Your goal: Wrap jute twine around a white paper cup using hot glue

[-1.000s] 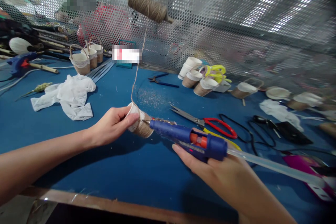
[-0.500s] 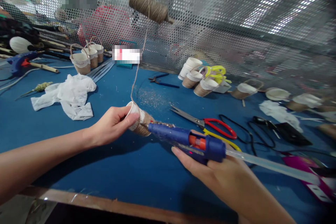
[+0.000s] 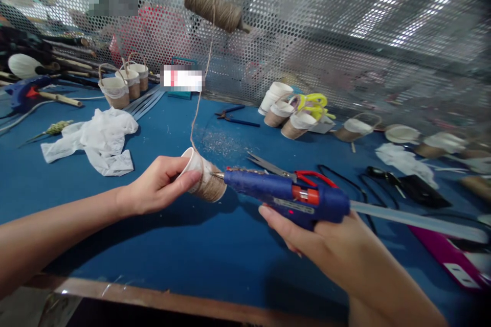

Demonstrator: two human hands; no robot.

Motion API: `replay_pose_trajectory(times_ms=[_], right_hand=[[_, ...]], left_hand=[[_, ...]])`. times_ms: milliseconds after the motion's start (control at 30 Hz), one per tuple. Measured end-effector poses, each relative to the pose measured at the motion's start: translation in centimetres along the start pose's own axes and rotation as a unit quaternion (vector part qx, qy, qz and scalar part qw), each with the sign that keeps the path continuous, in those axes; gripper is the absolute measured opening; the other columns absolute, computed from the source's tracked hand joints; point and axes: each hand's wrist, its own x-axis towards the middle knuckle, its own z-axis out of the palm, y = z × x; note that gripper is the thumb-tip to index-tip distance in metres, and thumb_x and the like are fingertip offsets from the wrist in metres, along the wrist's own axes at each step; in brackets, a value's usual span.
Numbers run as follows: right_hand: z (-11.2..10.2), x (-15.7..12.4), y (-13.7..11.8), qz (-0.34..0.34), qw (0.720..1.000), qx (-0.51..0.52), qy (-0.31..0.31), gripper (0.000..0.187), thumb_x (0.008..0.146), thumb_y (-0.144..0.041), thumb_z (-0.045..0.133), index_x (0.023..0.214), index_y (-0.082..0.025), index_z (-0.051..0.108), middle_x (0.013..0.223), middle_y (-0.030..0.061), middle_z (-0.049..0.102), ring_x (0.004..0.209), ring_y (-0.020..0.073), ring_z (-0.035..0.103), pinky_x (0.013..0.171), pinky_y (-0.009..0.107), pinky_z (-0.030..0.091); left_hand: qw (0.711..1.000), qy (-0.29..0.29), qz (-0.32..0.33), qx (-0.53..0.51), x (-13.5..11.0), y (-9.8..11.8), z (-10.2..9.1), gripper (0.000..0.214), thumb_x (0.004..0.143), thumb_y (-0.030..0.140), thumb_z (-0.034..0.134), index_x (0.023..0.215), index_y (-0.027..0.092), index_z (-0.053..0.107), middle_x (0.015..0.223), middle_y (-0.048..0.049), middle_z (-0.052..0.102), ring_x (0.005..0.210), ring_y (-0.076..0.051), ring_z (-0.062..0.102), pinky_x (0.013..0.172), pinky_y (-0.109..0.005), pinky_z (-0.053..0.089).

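Note:
Tilted in my left hand (image 3: 163, 184) is a white paper cup (image 3: 209, 184), its lower part wrapped in brown twine. My thumb presses on the cup's side near the rim. A strand of twine (image 3: 199, 97) runs from the cup up to a spool (image 3: 213, 6) mounted on the mesh. My right hand (image 3: 307, 237) is closed round a blue hot glue gun (image 3: 284, 194) with a clear glue stick (image 3: 418, 219) out of its back. The gun's nozzle is at the cup's side; whether it touches, I cannot tell.
Red and yellow-handled scissors (image 3: 276, 167) lie behind the gun, partly hidden. Pliers (image 3: 238, 116), white lace cloth (image 3: 103, 135) and several twine-wrapped cups (image 3: 294, 126) are further back. A second glue gun (image 3: 26, 93) lies far left. Black cords and a purple packet (image 3: 437, 250) are at right.
My right hand has moved the glue gun slightly right and up, covering more of the scissors. The cup has turned a little, so more of its twine wrapping shows.

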Motion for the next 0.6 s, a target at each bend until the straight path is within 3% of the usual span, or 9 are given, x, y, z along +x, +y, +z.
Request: replay_pose_trajectory(times_ms=[133, 333, 500, 600], right_hand=[[-0.49, 0.86, -0.25, 0.004, 0.999, 0.034, -0.016, 0.027, 0.087, -0.024, 0.041, 0.076, -0.026, 0.066, 0.044, -0.0032, 0.056, 0.041, 0.0138, 0.056, 0.043, 0.024, 0.048], [-0.49, 1.12, -0.28, 0.037, 0.998, 0.030, -0.030, 0.024, 0.087, -0.025, 0.043, 0.078, -0.026, 0.065, 0.043, -0.0041, 0.055, 0.039, 0.0135, 0.054, 0.042, 0.024, 0.047], [-0.04, 0.55, 0.07, -0.052, 0.998, -0.044, 0.007, 0.032, 0.089, -0.019, 0.035, 0.089, -0.025, 0.067, 0.057, 0.0005, 0.063, 0.053, 0.0152, 0.060, 0.055, 0.027, 0.049], [-0.01, 0.40, 0.15, -0.095, 0.992, -0.074, 0.028, 0.043, 0.090, -0.013, 0.026, 0.085, -0.023, 0.068, 0.048, -0.0007, 0.056, 0.042, 0.0122, 0.052, 0.052, 0.026, 0.045]], left_hand=[[1.000, 0.001, 0.021, 0.022, -0.16, -0.22, 0.06, 0.032, 0.088, 0.028, 0.036, 0.076, 0.010, 0.059, 0.070, -0.0042, 0.061, 0.063, -0.012, 0.052, 0.061, -0.021, 0.044], [0.998, 0.007, 0.047, 0.045, -0.21, -0.42, 0.13, 0.034, 0.089, 0.032, 0.034, 0.073, 0.011, 0.057, 0.068, -0.0039, 0.058, 0.060, -0.012, 0.048, 0.058, -0.022, 0.043], [0.999, 0.004, 0.030, 0.027, -0.17, -0.35, 0.15, 0.033, 0.089, 0.030, 0.034, 0.074, 0.010, 0.056, 0.068, -0.0034, 0.056, 0.061, -0.012, 0.047, 0.058, -0.022, 0.042], [1.000, 0.008, 0.020, 0.017, -0.19, -0.30, 0.23, 0.033, 0.088, 0.030, 0.034, 0.073, 0.010, 0.056, 0.065, -0.0019, 0.053, 0.059, -0.011, 0.044, 0.055, -0.021, 0.040]])
